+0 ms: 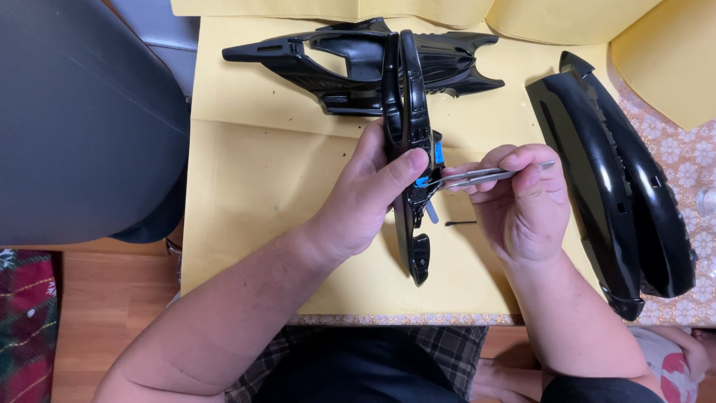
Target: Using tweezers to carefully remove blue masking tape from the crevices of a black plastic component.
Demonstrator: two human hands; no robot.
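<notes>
The left hand (pixel 365 201) gripped a curved black plastic shell (pixel 406 149) upright, fingers wrapped around it. The right hand (pixel 522 201) pinched metal tweezers (pixel 477 177) at its blue fitting (pixel 436 158) (work there looked unfinished); two more black shells (pixel 358 63) (pixel 611 179) lay untouched beyond.

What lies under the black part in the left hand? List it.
Under the black part: yellow paper, a small black pin beside it. The left hand hides the rest.

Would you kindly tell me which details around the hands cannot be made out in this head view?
- Tweezers tips: hidden against the black part and its blue piece; whether they grip anything is unclear.
- Left hand: fingers hidden behind the part.
- Small dark pin on the yellow paper: too small to identify.
- Black shell on the right: its inside faces away.
</notes>
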